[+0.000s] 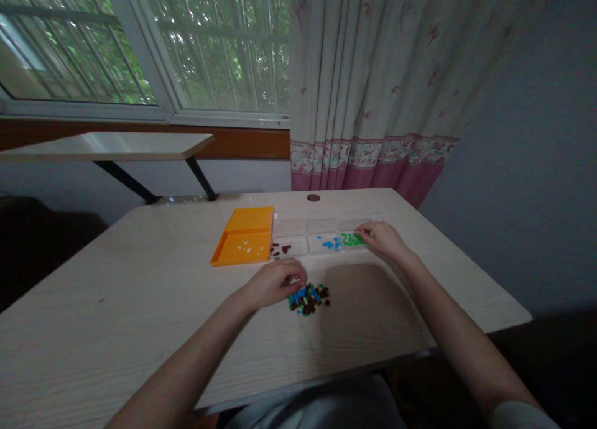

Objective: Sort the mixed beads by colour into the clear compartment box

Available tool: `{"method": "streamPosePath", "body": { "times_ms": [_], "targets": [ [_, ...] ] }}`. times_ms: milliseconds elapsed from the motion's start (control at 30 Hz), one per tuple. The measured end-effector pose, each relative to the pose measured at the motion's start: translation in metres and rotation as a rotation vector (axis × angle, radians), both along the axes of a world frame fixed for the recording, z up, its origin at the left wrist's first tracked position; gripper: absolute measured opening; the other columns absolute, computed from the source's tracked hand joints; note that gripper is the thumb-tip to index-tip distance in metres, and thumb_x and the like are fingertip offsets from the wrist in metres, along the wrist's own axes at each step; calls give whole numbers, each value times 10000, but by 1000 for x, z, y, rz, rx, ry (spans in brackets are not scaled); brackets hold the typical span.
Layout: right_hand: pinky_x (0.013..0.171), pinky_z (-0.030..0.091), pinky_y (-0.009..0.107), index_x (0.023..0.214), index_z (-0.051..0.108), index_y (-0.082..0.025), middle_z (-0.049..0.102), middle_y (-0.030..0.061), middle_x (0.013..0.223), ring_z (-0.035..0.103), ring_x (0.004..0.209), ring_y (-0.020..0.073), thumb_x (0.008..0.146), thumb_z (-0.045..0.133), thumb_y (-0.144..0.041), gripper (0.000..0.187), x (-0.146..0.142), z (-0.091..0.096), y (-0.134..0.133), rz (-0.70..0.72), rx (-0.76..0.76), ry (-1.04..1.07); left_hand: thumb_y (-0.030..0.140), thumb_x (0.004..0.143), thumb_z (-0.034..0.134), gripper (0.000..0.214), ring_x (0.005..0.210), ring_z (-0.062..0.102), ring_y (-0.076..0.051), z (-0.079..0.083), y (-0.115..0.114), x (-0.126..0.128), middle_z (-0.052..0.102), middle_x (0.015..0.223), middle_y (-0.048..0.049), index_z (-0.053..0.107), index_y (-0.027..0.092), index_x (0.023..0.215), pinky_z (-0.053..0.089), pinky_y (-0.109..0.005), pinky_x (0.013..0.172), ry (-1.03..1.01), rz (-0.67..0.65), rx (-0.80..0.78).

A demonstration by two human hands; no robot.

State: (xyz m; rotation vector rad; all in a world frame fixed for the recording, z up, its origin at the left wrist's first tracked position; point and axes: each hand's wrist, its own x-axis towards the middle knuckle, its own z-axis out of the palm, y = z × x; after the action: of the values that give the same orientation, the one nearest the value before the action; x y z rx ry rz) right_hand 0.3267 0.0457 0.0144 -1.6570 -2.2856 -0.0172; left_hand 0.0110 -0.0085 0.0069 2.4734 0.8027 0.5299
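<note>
Pale wood-grain worktop (153, 304): it carries all I am handling; its near edge runs above my lap.
Clear plastic case with compartments (298, 245): open, between the worktop's middle and its far edge, well in from the right edge; I see pieces in three compartments on its near side.
Open orange plastic box (252, 219): just beside the clear case, on the side toward the worktop's left edge (whether the two touch, I can't tell).
My left hand (278, 283): low at the left side of the mixed heap of small brown, blue and green pieces (309, 298), fingers bent in, the grip narrow; I can't tell whether a piece is in it.
My right hand (380, 237): at the clear case's right-hand compartment, thumb and fingertips brought near together; whether they pinch anything is too small to make out.
Heap: between the clear case and the worktop's near edge, colours jumbled, so by my judgement a good share is left to separate.
Parted pieces: tiny white pieces (245, 249) in the orange box's near half; in the clear case, small brown pieces (285, 249) at left, small blue pieces (331, 245) next, small green pieces (352, 239) at right. All four colours have a start, brown looking sparse against the green.
</note>
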Motion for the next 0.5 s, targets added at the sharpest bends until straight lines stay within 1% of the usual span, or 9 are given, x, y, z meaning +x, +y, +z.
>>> {"method": "streamPosePath", "body": {
  "times_ms": [100,167,233,333,433,500],
  "targets": [
    [677,421,246,921,678,-218,686,46,903,617,816,189,842,452,-315,259,-6,1,-2,-48,-19,-2,237,806,509,147,686,530,-119,0,0,2,610,749,-41,621,142,792,405,-211,626,-130,56,-128],
    [657,412,239,923,674,-217,687,41,872,614,784,180,843,450,-313,255,-16,0,-6,-32,-20,17,275,799,527,177,608,502,-100,-2,1,4,599,701,-33,629,131,789,377,-193,549,-216,129,-221],
    [643,400,226,913,669,-220,684,30,842,606,753,160,843,456,-309,241,-32,-2,-12,28,-15,51,318,782,554,210,552,463,-83,-5,3,6,580,658,-19,636,125,785,340,-181,499,-308,206,-290],
    [613,378,209,863,669,-225,672,10,768,585,676,128,815,517,-327,189,-64,-10,-27,145,-9,110,369,749,589,256,531,440,-76,-11,6,9,556,632,-8,639,120,774,322,-182,487,-431,295,-347],
    [563,345,199,831,660,-212,637,-4,657,545,587,106,765,587,-411,222,-94,-18,-44,261,57,187,373,731,604,256,576,476,-93,-13,8,12,567,653,-15,642,121,754,353,-193,522,-488,330,-336],
    [540,326,197,789,650,-202,613,-11,617,520,551,93,748,603,-447,253,-105,-22,-53,308,102,242,363,729,606,241,600,498,-104,-13,7,14,582,666,-21,646,125,741,374,-202,547,-495,334,-308]
  ]
}}
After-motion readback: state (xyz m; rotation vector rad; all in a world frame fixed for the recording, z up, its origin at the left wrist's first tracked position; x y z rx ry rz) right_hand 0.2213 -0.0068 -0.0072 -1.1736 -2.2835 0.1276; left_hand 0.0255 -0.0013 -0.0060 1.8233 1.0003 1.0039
